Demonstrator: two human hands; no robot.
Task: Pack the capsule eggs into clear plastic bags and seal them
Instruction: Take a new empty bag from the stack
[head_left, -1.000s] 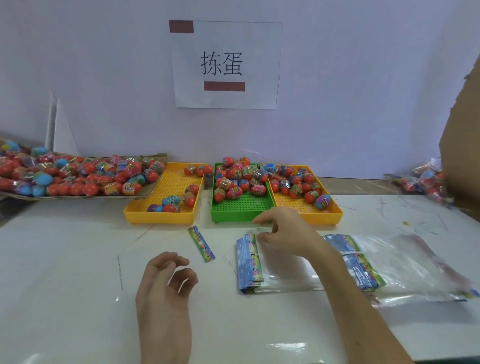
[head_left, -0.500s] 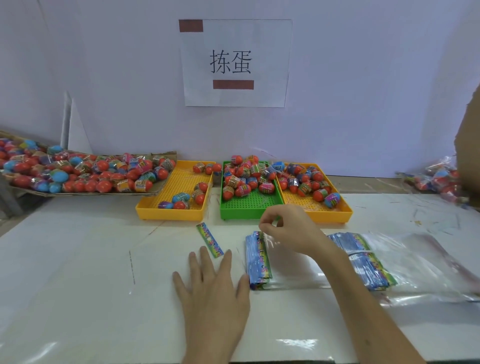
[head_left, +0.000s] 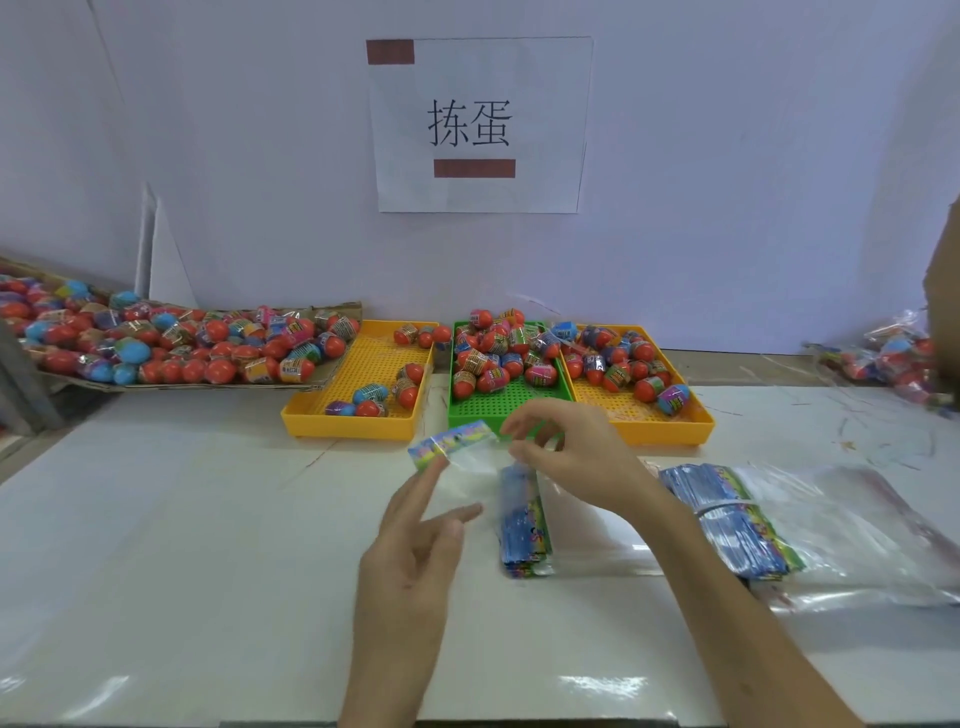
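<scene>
While both hands (head_left: 415, 540) (head_left: 576, 457) pinch one clear bag (head_left: 457, 447), fingers hold its printed header.

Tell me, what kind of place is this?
Probably a small packing or sorting workstation. Trays and a cardboard flat hold heaps of capsule eggs, bundles of clear bags lie ready on the table, and a paper sign labels the station.
</scene>
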